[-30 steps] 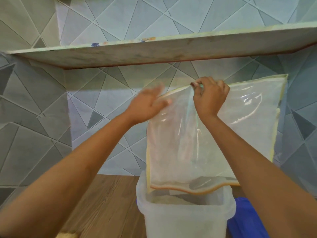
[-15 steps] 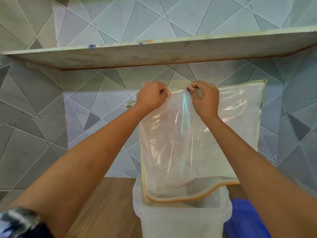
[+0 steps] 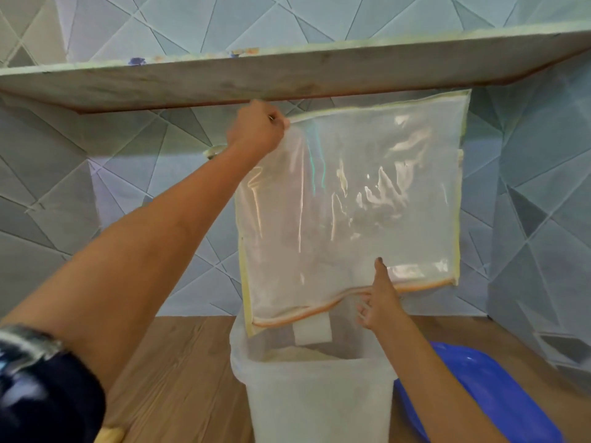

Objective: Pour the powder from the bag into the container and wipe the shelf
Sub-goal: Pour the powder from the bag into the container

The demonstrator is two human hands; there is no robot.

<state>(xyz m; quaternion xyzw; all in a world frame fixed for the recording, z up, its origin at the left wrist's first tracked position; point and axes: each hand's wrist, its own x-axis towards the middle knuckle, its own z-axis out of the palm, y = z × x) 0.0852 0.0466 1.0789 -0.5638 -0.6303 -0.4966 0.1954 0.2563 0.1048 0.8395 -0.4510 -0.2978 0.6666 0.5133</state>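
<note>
A clear plastic bag (image 3: 351,199) with yellow and orange edging hangs upside down, its open mouth just above a translucent white container (image 3: 316,398). Pale powder (image 3: 300,354) lies inside the container. My left hand (image 3: 257,129) is shut on the bag's upper left corner, close under the shelf (image 3: 287,75). My right hand (image 3: 380,298) is at the bag's lower orange edge, fingers spread and touching the plastic from the front. The bag looks nearly empty, with a thin film of powder on its walls.
The container stands on a wooden surface (image 3: 185,378). A blue plastic lid or basin (image 3: 479,391) lies to its right. Tiled walls close in behind and on the right. A pale yellow thing (image 3: 110,435) shows at the bottom edge.
My right hand let go of the bag's top and dropped to its lower edge. My left hand lifted the bag's corner higher, toward the shelf.
</note>
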